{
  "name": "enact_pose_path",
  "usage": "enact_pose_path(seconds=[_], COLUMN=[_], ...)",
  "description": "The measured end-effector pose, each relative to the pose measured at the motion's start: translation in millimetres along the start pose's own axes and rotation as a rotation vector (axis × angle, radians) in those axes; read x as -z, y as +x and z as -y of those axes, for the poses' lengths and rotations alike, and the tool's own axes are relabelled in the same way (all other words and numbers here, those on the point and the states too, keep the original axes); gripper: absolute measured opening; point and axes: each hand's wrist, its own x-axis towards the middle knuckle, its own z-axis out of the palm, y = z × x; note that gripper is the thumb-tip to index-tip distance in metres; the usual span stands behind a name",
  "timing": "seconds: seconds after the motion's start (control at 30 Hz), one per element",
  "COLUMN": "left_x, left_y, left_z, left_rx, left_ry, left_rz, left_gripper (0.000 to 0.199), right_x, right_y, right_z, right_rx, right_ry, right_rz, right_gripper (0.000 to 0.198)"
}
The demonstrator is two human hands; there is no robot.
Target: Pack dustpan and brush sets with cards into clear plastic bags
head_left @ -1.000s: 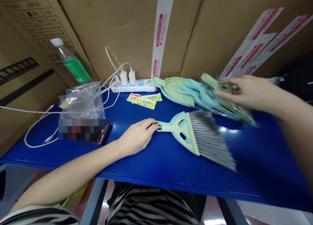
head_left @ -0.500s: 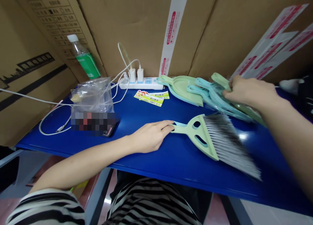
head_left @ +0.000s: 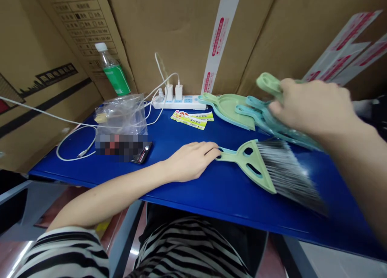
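On the blue table lies a light green hand brush (head_left: pixel 256 165) with grey bristles, and a light blue one shows beneath it. My left hand (head_left: pixel 193 161) rests at the end of their handles, fingers closed over the tips. My right hand (head_left: pixel 311 104) grips a raised light green handle (head_left: pixel 269 84); my hand and forearm hide the rest of that piece, so its kind does not show. Below it lie light blue pieces (head_left: pixel 254 112) with looped handles, some in clear plastic. To their left, a green dustpan (head_left: pixel 234 108) sits on a light blue one.
A white power strip (head_left: pixel 181 103) with chargers and cables stands at the back. Two bright paper slips (head_left: pixel 193 118) lie before it. On the left are a clear plastic bag (head_left: pixel 121 112), a phone (head_left: pixel 142 152) and a green-labelled bottle (head_left: pixel 116 78). Cardboard (head_left: pixel 175 28) walls the back.
My right hand has lifted the green-handled piece up off the blue pieces. My left hand stays on the brush handles, and the whole view has shifted slightly.
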Motion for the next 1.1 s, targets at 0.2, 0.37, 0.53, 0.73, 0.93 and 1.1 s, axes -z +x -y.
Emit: enact_pose_path(seconds=[0.2, 0.37, 0.53, 0.73, 0.93, 1.1], left_x=[10, 6, 5, 2, 4, 4], left_y=[-3, -5, -3, -2, -4, -4], left_z=[0, 0, -5, -5, 2, 6], left_rx=[-0.057, 0.103, 0.169, 0.230, 0.206, 0.211], left_ry=[0.270, 0.293, 0.272, 0.223, 0.214, 0.182], left_rz=[-0.290, -0.391, -0.171, 0.140, 0.192, 0.218], left_gripper=[0.028, 0.030, 0.039, 0.050, 0.047, 0.052], right_x=[15, 1, -10, -15, -8, -19], right_y=[-52, -69, -77, -73, -55, -57], right_z=[72, 81, 88, 78, 28, 10], right_rx=[0.252, 0.379, 0.518, 0.647, 0.791, 0.761], right_ry=[-0.021, -0.031, 0.036, 0.249, 0.553, 0.594], right_rz=[0.097, 0.139, 0.138, 0.149, 0.384, 0.395], right_gripper=[0.034, 0.033, 0.035, 0.017, 0.032, 0.043])
